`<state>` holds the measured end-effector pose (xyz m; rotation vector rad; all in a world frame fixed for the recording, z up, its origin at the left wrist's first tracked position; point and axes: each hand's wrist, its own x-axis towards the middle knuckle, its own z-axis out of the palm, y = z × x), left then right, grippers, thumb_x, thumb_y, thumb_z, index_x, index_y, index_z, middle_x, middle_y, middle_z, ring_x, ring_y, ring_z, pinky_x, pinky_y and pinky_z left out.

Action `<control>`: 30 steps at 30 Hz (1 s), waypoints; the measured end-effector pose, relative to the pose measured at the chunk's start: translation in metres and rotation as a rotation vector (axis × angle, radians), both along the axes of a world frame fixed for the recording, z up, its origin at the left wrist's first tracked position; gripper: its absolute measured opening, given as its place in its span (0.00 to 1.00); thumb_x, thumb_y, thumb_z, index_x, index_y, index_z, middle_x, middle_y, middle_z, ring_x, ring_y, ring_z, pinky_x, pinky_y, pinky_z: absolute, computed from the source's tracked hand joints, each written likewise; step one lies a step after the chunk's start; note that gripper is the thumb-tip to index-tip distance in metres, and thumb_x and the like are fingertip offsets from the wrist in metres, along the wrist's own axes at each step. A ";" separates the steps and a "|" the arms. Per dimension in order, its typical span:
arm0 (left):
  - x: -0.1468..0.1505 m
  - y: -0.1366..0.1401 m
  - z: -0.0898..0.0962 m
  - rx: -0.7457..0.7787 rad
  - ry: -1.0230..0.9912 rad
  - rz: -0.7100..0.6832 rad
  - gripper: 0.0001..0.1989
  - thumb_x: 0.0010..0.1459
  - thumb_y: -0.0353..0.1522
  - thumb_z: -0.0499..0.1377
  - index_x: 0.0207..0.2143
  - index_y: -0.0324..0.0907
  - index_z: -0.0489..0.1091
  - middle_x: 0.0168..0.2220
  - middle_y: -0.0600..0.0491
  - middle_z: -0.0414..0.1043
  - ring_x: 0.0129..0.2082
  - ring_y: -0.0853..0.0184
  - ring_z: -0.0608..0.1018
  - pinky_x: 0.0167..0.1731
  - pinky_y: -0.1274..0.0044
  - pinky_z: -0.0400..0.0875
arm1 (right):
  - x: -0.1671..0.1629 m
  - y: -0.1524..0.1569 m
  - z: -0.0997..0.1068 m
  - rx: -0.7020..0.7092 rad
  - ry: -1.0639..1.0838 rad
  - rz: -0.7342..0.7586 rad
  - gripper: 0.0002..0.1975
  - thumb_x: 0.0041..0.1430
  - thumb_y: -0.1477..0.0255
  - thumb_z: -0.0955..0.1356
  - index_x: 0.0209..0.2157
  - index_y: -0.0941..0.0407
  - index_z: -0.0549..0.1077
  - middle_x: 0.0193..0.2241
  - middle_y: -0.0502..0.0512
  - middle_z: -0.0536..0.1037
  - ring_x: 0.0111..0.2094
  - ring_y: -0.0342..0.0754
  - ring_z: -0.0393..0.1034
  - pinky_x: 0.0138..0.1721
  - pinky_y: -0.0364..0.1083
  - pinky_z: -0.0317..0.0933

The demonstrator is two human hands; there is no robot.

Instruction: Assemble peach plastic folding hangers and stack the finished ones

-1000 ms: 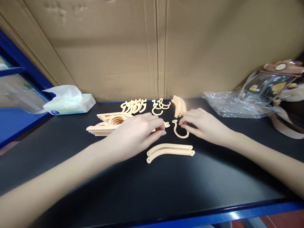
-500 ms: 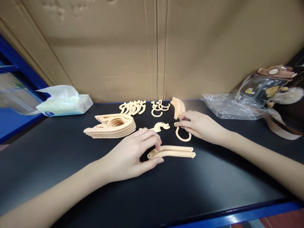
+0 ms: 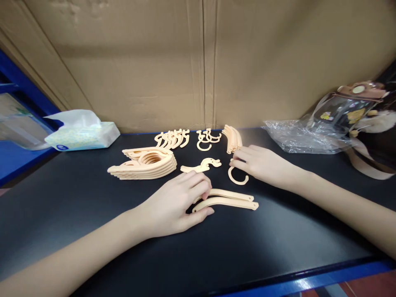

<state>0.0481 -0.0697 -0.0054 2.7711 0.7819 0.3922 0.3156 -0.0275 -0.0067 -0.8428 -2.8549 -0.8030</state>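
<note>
My left hand (image 3: 182,202) is over the left ends of two curved beige hanger arms (image 3: 229,203) lying on the table. Its thumb and index finger are apart, with the fingertips at the arms. Fingers of my right hand (image 3: 258,165) are closed at the upper end of a beige hanger hook (image 3: 238,179), whose curved part shows below them. Between the hands, slightly farther back, lies a hanger piece with a curled end (image 3: 210,163). A bundle of curved hanger arms (image 3: 232,138) lies just beyond my right hand.
Stacked hanger bodies (image 3: 145,167) lie at left, with rows of small hooks (image 3: 173,139) and more hooks (image 3: 204,144) behind. A tissue pack (image 3: 83,134) stands back left. Clear plastic wrap (image 3: 303,140) and a bottle (image 3: 343,109) are at right. A cardboard wall (image 3: 139,74) rises behind.
The two hanger arms under my left hand have spread apart slightly and shifted a little right. My right hand stays by the hook, its fingers covering more of the upper end.
</note>
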 end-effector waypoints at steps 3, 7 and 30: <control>0.001 -0.001 -0.001 0.048 0.011 -0.011 0.08 0.62 0.36 0.53 0.33 0.42 0.61 0.39 0.52 0.66 0.37 0.66 0.68 0.39 0.75 0.62 | 0.001 0.001 0.000 -0.065 0.073 -0.009 0.09 0.63 0.81 0.61 0.39 0.59 0.71 0.36 0.57 0.72 0.36 0.50 0.65 0.36 0.47 0.57; 0.005 -0.007 -0.002 0.122 0.060 0.018 0.07 0.64 0.35 0.51 0.33 0.41 0.61 0.39 0.51 0.66 0.36 0.65 0.69 0.35 0.75 0.63 | 0.000 -0.004 0.004 -0.254 0.330 -0.053 0.08 0.66 0.74 0.59 0.37 0.58 0.68 0.33 0.54 0.72 0.34 0.48 0.65 0.36 0.46 0.57; 0.008 -0.004 0.008 -0.764 -0.589 0.283 0.08 0.60 0.38 0.57 0.34 0.41 0.65 0.29 0.57 0.65 0.28 0.72 0.67 0.29 0.79 0.65 | -0.017 -0.007 -0.007 -1.284 1.131 -0.164 0.13 0.56 0.66 0.66 0.22 0.56 0.63 0.19 0.44 0.61 0.24 0.41 0.56 0.30 0.43 0.53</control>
